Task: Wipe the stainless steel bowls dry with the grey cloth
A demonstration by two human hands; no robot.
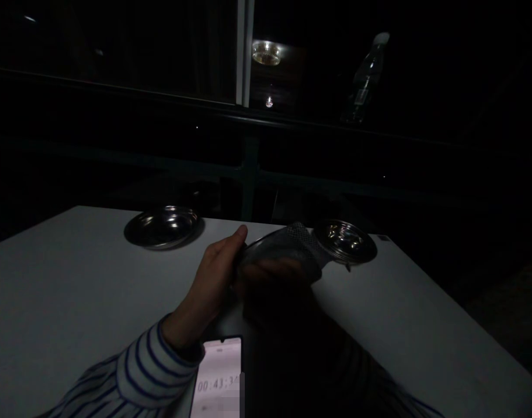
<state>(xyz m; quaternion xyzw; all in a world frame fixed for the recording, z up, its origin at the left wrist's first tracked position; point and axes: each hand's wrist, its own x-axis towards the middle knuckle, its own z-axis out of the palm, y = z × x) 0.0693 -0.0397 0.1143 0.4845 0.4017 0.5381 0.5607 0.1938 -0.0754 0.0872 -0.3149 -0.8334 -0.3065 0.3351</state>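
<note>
My left hand (207, 287) grips the near-left edge of a metal plate (257, 242), thumb up on its side. Only a thin bright arc of the rim shows. A grey cloth (299, 239) with a mesh-patterned part lies over the plate. In deep shadow, my right hand (278, 290) has its fingers curled on the cloth, pressed against the plate. Its lower part is too dark to make out. To the left rests a shiny steel plate (163, 227). Close by on the right is a stack of steel plates (344, 241).
A lit phone (217, 371) showing a timer lies on the white table (96, 290) below my hands. Beyond the table's far edge stands a clear bottle (368, 78) with a white cap, near a dark window (243, 52). The surroundings are very dark.
</note>
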